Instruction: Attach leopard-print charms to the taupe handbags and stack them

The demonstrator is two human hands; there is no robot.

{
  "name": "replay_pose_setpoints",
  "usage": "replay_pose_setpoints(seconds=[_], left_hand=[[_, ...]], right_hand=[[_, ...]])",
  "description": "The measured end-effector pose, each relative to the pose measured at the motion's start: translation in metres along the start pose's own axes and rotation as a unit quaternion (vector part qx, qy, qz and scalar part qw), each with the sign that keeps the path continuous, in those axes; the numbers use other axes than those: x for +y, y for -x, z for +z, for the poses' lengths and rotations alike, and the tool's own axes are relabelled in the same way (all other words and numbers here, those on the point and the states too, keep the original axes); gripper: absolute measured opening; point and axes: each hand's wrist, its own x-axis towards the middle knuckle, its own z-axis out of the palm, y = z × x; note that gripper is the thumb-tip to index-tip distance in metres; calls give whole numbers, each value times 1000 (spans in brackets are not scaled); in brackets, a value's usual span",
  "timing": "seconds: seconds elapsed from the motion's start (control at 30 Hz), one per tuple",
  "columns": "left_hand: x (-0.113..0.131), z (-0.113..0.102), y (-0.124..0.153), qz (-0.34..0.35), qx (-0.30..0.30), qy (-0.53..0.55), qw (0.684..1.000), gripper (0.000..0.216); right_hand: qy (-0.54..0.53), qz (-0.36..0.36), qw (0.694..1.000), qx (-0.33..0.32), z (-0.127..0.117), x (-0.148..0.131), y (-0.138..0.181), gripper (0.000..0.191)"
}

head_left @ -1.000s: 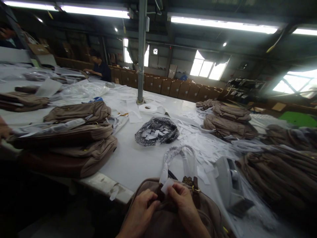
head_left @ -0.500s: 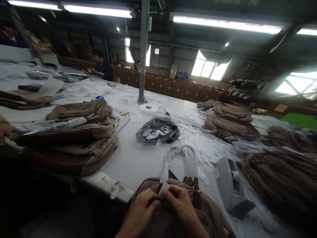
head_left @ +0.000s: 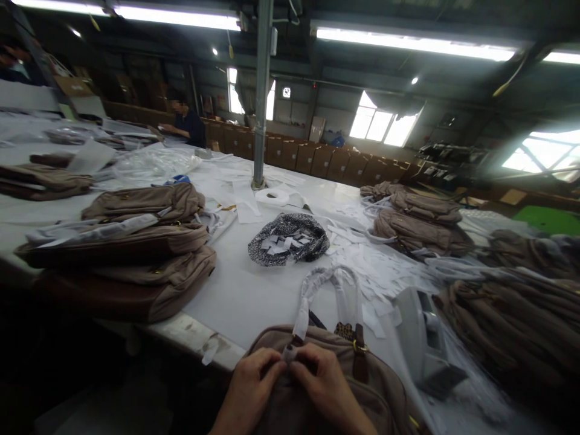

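Observation:
A taupe handbag (head_left: 326,386) lies in front of me at the table edge. Its two handles (head_left: 304,302) stand up, wrapped in white material. Close together at the base of the left handle, my left hand (head_left: 256,377) and my right hand (head_left: 319,374) pinch a small white paper slip (head_left: 290,353) from either side, bent around the handle's tab. The fingers of both hands are closed. To the right, a brown strap with a gold ring (head_left: 360,347) shows, and a leopard-patterned tag (head_left: 344,330) lies beside it.
A black-and-white speckled bag (head_left: 289,240) holds white slips, with more loose slips (head_left: 367,266) to its right. A grey tape dispenser (head_left: 421,338) stands at right. Stacked handbags lie left (head_left: 149,241) and right (head_left: 417,223). A post (head_left: 261,96) rises behind a white roll (head_left: 272,196).
The white slip has been bent around the tab at the handle's base, and my hands have come level on both sides of it. Another person's hand at the left edge has gone from view.

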Motion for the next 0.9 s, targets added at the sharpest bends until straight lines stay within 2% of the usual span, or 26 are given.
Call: replay_pose_setpoints(seconds=[0.1, 0.33, 0.43, 0.53, 0.63, 0.73, 0.9], left_hand=[[-3, -1, 1, -4, 0, -12, 1000, 21], [-3, -3, 1, 50, -30, 8, 998, 21], [0, -3, 1, 42, -33, 19, 998, 24], [2, -3, 1, 23, -22, 40, 999, 17], [3, -1, 0, 5, -9, 18, 1000, 34], [1, 5, -2, 9, 0, 5, 1000, 18], [-5, 12, 0, 7, 28, 21, 999, 19]], right_hand=[[-32, 30, 999, -15, -7, 0, -1, 24], [-74, 43, 995, -43, -8, -2, -13, 33], [-70, 43, 994, -65, -3, -2, -17, 21], [-63, 51, 996, -46, 1, -1, -19, 12], [-65, 51, 996, -27, 2, 1, -18, 11], [-82, 50, 995, -15, 1, 2, -17, 9], [-102, 51, 993, -3, 1, 4, -16, 11]])
